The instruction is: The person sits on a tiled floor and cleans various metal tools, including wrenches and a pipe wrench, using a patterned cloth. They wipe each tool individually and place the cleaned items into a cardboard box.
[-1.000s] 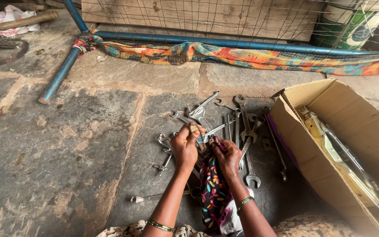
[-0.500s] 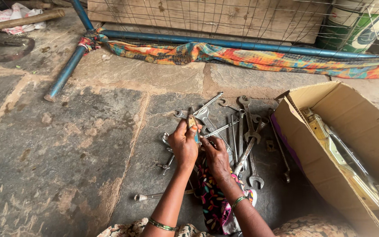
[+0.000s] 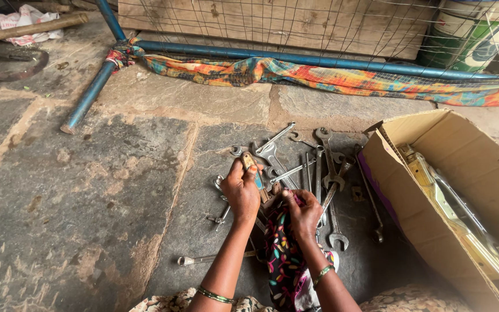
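Note:
My left hand (image 3: 241, 189) grips a small tool with a brownish and blue handle (image 3: 253, 170), held just above a pile of steel wrenches (image 3: 319, 173) on the stone floor. My right hand (image 3: 302, 212) is closed on a dark patterned cloth (image 3: 284, 260) that it presses against the lower end of that tool. The cloth hangs down toward my lap. Both wrists wear bangles.
An open cardboard box (image 3: 480, 173) with long metal tools inside lies at the right. A single wrench (image 3: 203, 259) lies near my left arm. A blue pipe frame (image 3: 93, 86) wrapped with colourful fabric (image 3: 319, 75) runs across the back, before wire mesh and boards.
My hands have shifted slightly over the wrench pile, and the tool in my left hand now points up and away while the cloth stays against it.

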